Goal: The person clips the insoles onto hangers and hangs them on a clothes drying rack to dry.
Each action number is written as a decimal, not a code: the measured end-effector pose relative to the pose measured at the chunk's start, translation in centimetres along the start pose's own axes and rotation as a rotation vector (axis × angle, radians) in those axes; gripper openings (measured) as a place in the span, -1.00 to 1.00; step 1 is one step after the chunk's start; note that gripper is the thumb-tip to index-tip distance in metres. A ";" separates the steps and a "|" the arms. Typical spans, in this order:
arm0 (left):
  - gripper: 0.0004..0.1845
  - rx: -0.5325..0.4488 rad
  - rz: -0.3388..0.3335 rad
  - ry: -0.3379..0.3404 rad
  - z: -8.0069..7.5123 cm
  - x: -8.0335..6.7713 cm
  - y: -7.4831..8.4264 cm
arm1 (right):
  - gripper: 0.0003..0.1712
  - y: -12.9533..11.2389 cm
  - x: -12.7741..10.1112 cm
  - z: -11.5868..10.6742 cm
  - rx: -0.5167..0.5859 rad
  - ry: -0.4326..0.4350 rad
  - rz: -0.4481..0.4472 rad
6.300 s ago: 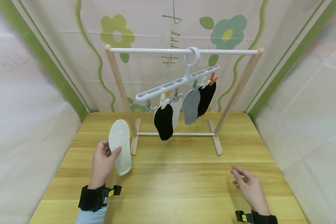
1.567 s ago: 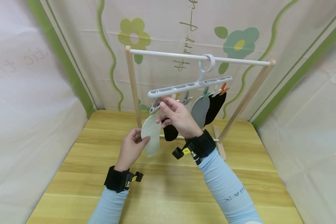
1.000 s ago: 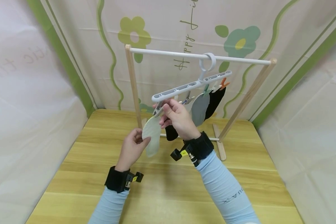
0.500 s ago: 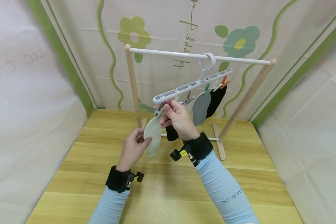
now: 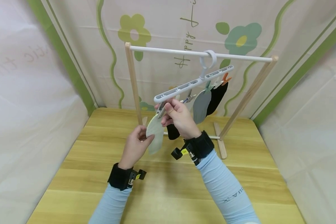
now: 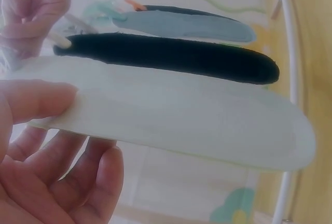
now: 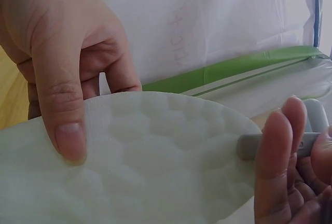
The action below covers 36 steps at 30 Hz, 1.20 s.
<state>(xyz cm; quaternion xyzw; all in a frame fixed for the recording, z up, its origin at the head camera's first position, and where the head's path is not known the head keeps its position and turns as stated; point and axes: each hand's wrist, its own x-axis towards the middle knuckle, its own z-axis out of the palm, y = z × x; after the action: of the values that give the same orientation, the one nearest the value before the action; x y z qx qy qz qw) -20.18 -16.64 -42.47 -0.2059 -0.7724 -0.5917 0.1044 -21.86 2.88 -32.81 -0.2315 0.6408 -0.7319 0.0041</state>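
In my left hand (image 5: 135, 144) a pale shoe insole (image 5: 155, 133) is pinched between thumb and fingers along its side. My right hand (image 5: 181, 119) pinches a grey clothespin (image 5: 160, 109) under the near left end of the light-grey hanger (image 5: 179, 89). In the right wrist view the clothespin's tip (image 7: 249, 146) lies over the insole's rounded, dimpled end; whether it bites firmly I cannot tell. Behind my right hand hangs a black insole (image 5: 173, 133), partly hidden. Farther along are a grey insole (image 5: 202, 107) and another black insole (image 5: 218, 98) with an orange clothespin (image 5: 226, 79).
The hanger hooks over a white rod (image 5: 168, 51) of a wooden-legged rack. The rack's right post (image 5: 249, 96) stands on the wood-grain table (image 5: 168, 193). Printed fabric walls (image 5: 305, 124) enclose the sides and back. A lower white bar (image 5: 213, 137) runs between the rack's feet.
Over several seconds, my left hand brought the pale insole up to the hanger, and my right hand came from the table's right side to grip the clothespin. Lately both hands shifted slightly right.
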 end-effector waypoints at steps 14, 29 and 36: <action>-0.75 -0.001 0.002 0.007 0.4 0.5 0.4 | -0.49 -0.4 -0.1 -0.2 -0.021 0.002 0.027; -0.69 -0.050 -0.043 -0.028 0.4 1.2 -0.5 | -0.57 -0.6 -0.2 -0.6 -0.014 0.003 0.090; -0.69 -0.045 -0.046 -0.032 0.6 1.5 -0.8 | -0.57 -0.6 -0.3 -0.8 -0.028 0.017 0.116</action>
<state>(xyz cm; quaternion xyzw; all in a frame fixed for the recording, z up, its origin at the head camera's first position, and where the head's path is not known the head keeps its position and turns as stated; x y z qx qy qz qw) -21.87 -15.97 -42.70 -0.1998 -0.7651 -0.6077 0.0739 -21.71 3.83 -32.38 -0.1876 0.6632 -0.7235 0.0378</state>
